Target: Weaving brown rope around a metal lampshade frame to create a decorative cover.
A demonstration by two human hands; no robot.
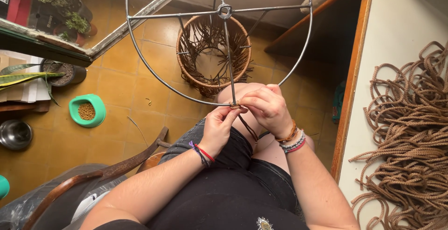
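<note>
Where brown cord [234,104] meets wire frame [298,57], both hands' fingers [249,102] pinch it.

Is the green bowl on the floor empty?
No, the green bowl on the tiled floor holds a heap of small brown pellets.

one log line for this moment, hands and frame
left hand: pinches brown cord on wire frame | right hand: grips same cord | cord pile: on table
</note>
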